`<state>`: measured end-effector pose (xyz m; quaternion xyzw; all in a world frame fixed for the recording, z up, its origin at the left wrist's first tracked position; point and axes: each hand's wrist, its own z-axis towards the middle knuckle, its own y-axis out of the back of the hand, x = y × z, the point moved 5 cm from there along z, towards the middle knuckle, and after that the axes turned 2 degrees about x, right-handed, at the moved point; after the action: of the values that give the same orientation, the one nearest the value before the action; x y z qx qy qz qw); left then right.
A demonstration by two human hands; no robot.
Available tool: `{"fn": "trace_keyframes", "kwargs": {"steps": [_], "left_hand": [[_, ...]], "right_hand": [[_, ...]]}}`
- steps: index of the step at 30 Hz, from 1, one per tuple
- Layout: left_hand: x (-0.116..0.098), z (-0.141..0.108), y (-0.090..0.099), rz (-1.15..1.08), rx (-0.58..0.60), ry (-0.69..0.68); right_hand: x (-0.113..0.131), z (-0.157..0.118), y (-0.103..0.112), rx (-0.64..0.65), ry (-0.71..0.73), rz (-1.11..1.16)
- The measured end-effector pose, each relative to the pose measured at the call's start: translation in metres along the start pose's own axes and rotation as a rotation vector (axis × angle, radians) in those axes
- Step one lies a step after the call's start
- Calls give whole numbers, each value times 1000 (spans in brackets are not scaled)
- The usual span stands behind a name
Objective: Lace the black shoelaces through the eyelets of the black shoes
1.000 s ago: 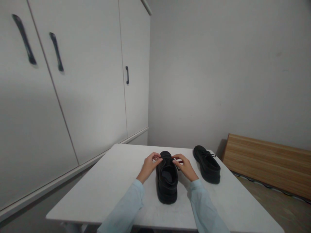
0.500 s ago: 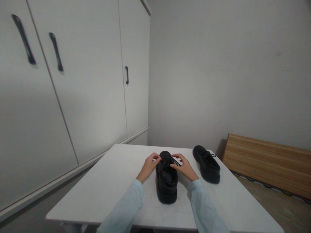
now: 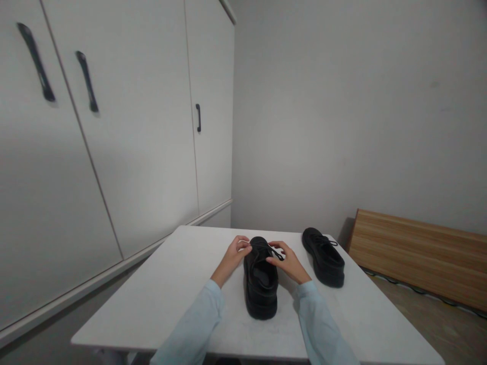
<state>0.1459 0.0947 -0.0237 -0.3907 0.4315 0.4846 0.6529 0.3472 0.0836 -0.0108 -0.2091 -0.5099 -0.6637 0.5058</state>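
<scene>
A black shoe stands on the white table with its heel towards me and its toe pointing away. At its left side, near the toe, my left hand pinches a thin black lace. My right hand is at the shoe's right side, thumb and fingers curled round the dark lace there. Both hands are by the shoe's tongue and eyelets. A second black shoe, its lace looped on top, rests apart at the right.
The white table reaches under both shoes. White cabinet doors with dark handles stand along the left. A wooden board leans by the grey wall on the right.
My left hand has shifted slightly left and up, its fingers a little more spread, with a strand of lace now visible at them. My right hand and both shoes look the same.
</scene>
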Motion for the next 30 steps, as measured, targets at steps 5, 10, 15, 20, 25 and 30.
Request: {"fn": "trace_keyframes", "kwargs": {"steps": [5, 10, 15, 20, 25, 30], "left_hand": [[-3, -2, -3, -152, 35, -7], [-1, 0, -2, -300, 44, -8], [-6, -2, -1, -341, 12, 14], [-5, -2, -2, -319, 9, 42], [-6, 0, 3, -133, 3, 7], [-9, 0, 6, 43, 27, -29]], "right_hand": [[-1, 1, 0, -9, 15, 0], [-2, 1, -1, -11, 7, -2], [1, 1, -1, 3, 0, -1], [3, 1, -1, 2, 11, 6], [1, 1, -1, 5, 15, 9], [1, 1, -1, 2, 14, 10]]}}
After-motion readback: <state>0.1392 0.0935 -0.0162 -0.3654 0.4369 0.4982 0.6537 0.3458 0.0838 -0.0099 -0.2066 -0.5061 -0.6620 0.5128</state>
